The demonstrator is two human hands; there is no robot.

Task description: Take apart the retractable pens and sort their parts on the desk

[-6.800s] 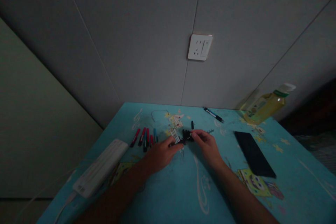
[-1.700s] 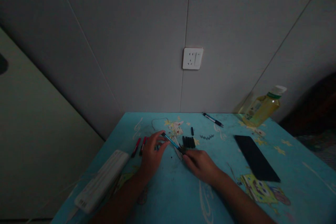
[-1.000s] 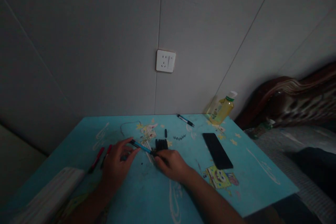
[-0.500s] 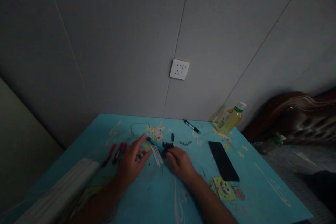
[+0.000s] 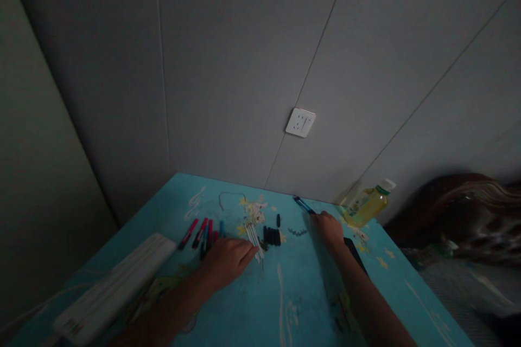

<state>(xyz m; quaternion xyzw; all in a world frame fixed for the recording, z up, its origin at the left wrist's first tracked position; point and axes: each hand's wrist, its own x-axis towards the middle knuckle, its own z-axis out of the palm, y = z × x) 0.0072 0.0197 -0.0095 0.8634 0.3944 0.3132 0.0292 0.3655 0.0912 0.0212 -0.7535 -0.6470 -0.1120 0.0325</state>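
Observation:
My right hand [image 5: 329, 227] is at the back right of the table, its fingers closed at the lower end of a blue-and-black pen [image 5: 303, 204]. My left hand [image 5: 228, 261] hovers low beside a bundle of thin white refills [image 5: 253, 238], fingers bent; what it holds, if anything, is hidden. Just right of the refills lies a row of black grips [image 5: 272, 236], with one more dark piece [image 5: 278, 220] behind them. Small dark springs [image 5: 297, 232] lie between the grips and my right hand. Red and blue pen barrels [image 5: 200, 233] lie behind my left hand.
A white power strip [image 5: 116, 287] lies at the left. A bottle of yellow liquid [image 5: 368, 205] stands at the back right corner. My right forearm partly covers a black flat object [image 5: 355, 253]. A wall with a socket [image 5: 300, 122] rises behind the blue table [image 5: 244, 309].
My right hand has moved right and back to the pen near the wall. My left hand has lowered beside the refills. The blue pen part is no longer between my hands. The view has shifted.

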